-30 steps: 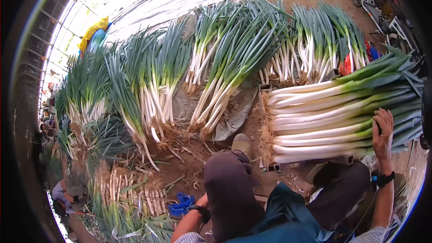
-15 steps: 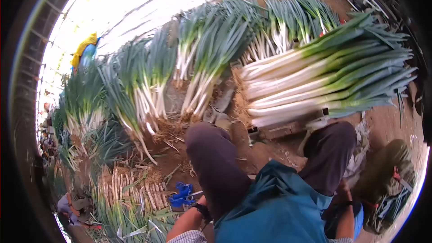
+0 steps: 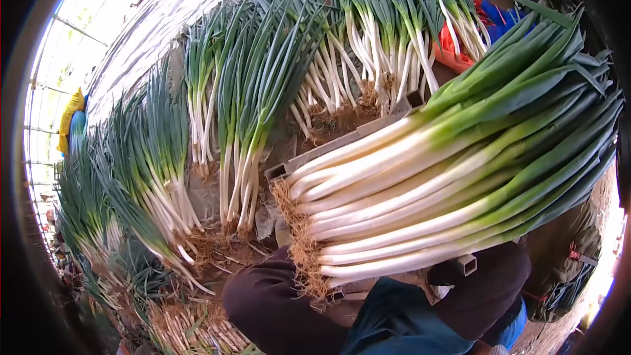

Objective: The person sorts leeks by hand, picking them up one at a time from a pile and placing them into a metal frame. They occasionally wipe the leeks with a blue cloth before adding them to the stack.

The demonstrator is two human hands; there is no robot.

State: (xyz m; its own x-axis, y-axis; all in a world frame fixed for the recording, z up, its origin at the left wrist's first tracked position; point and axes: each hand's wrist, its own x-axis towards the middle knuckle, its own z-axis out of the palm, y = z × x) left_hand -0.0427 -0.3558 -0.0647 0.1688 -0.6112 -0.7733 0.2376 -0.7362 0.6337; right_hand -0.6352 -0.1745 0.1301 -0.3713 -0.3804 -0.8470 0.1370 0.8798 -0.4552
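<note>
Neither my left hand nor my right hand shows at this moment; only a scrap of sleeve (image 3: 498, 350) is at the bottom edge. In front of my knees, a thick row of long green onions (image 3: 394, 204) lies side by side, with white stems and green leaves fanning to the right. Their brown roots (image 3: 299, 243) point left. Under them is a metal frame (image 3: 348, 144), its square tube ends showing at the left corner and near my right knee. My dark trousers (image 3: 282, 306) and teal apron (image 3: 394, 319) are below the row.
More green onions (image 3: 250, 105) lie in bunches on the ground at the left and back. Trimmed stalks (image 3: 190, 329) are at the lower left. A red plastic item (image 3: 452, 49) and a blue one (image 3: 503, 21) sit behind the frame. White sheeting (image 3: 151, 33) spreads at the back left.
My view has moved closer to the onions and turned, so the row looks larger and further left and lower. Both forearms, visible before beside my legs, have left the view.
</note>
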